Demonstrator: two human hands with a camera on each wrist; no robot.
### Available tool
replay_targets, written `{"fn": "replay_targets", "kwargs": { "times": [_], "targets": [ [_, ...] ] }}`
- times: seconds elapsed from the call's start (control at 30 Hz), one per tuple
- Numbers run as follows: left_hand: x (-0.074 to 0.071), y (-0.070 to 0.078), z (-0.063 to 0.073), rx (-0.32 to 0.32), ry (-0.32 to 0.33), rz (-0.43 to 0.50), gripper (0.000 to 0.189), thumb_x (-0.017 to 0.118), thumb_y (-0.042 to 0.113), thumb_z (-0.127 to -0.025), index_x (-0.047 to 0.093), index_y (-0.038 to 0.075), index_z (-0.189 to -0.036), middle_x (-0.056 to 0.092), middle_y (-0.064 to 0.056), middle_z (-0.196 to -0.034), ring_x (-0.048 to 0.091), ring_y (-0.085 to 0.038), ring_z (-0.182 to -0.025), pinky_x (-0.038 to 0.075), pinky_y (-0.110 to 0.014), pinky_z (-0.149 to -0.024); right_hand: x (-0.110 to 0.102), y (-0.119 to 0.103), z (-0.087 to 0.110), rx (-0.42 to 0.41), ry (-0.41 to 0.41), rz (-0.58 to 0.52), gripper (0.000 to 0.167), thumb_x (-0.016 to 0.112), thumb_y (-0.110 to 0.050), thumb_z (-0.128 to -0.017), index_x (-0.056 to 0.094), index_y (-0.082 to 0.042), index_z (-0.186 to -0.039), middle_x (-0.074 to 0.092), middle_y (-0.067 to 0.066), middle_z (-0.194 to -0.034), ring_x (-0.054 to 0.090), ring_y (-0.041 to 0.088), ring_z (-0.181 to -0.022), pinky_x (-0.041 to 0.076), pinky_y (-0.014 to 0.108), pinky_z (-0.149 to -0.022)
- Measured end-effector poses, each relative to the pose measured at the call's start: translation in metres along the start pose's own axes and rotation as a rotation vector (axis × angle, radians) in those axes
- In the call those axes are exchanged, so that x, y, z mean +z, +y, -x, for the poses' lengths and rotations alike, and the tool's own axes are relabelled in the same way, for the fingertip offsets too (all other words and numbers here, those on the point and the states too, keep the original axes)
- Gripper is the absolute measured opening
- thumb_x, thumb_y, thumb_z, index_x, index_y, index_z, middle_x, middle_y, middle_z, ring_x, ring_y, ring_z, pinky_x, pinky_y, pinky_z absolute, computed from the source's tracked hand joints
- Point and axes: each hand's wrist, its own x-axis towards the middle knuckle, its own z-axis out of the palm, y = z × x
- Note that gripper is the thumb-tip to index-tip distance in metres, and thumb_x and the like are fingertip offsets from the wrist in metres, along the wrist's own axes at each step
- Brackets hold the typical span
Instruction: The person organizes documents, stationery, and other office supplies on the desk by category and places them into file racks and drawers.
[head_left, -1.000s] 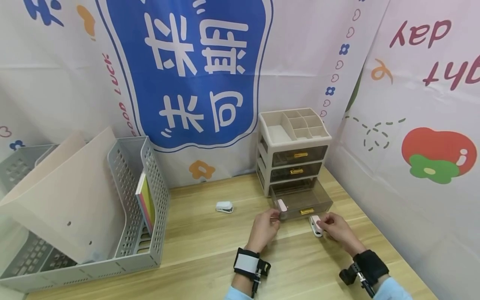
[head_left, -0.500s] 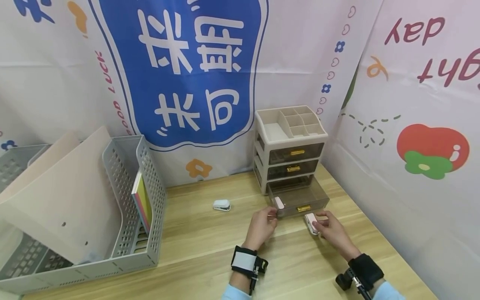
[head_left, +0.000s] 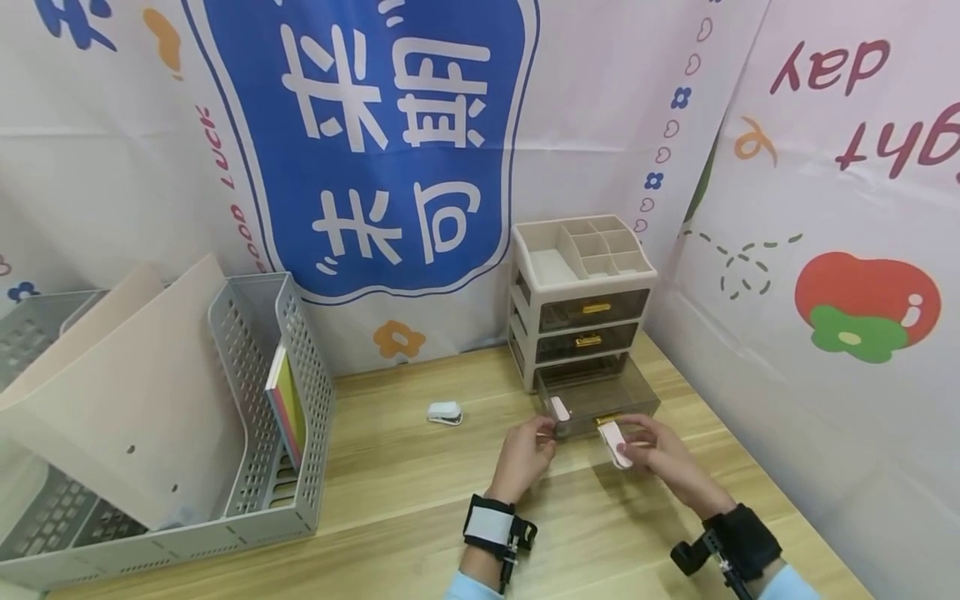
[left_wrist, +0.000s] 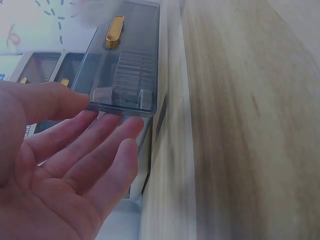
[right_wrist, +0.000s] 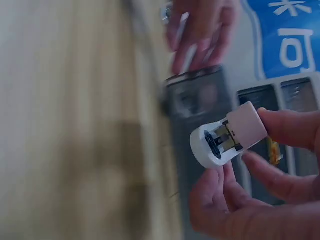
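My right hand [head_left: 667, 458] pinches a small pink and white stapler [head_left: 615, 444] between thumb and fingers, raised just before the drawer front. Its white base and metal inside show in the right wrist view, where the stapler [right_wrist: 230, 134] is tilted. The bottom drawer [head_left: 637, 390], smoky and see-through, is pulled out of a cream desk organizer [head_left: 529, 333]. My left hand [head_left: 520, 458] holds the drawer's left front corner; in the left wrist view the thumb and fingertips [left_wrist: 132, 125] meet its edge. A pink piece [head_left: 559, 408] lies inside at the drawer's left.
A white stapler [head_left: 446, 412] sits on the wooden table [head_left: 397, 492] left of the organizer. At the far left stands a grey file rack [head_left: 300, 492] with pale folders [head_left: 165, 392] and thin booklets [head_left: 288, 408]. Printed cloth walls [head_left: 600, 108] close off the back and right.
My right hand has lifted the stapler off the table and moved it slightly left, up to the drawer's gold handle. The left hand stays at the drawer corner.
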Motion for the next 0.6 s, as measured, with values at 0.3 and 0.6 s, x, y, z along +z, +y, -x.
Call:
{"fn": "replay_targets", "kwargs": {
  "times": [0.3,0.6],
  "targets": [
    [-0.001,-0.002,0.001,0.002,0.001,-0.004,0.026,0.065,-0.004,-0.087,0.068,-0.003,-0.113,0.073,-0.018,-0.108,0.073,-0.025,-0.096,0.059,-0.024,-0.081,-0.002,-0.053,-0.042,-0.095,-0.092,0.023,0.054,0.057,-0.008,-0.097,0.041,-0.004,-0.148,0.052,0.03,-0.133,0.061,0.021,-0.1,0.056,0.045,-0.089],
    [0.002,0.001,0.0,0.006,0.015,-0.084,0.026,0.068,-0.003,-0.086,0.067,-0.002,-0.112,0.074,-0.016,-0.106,0.073,-0.023,-0.093,0.059,-0.024,-0.079,0.005,-0.059,-0.09,0.007,-0.135,0.105,0.05,0.056,-0.005,-0.097,0.042,0.004,-0.144,0.061,0.02,-0.105,0.062,0.018,-0.08,0.057,0.033,-0.074]
  ]
}}
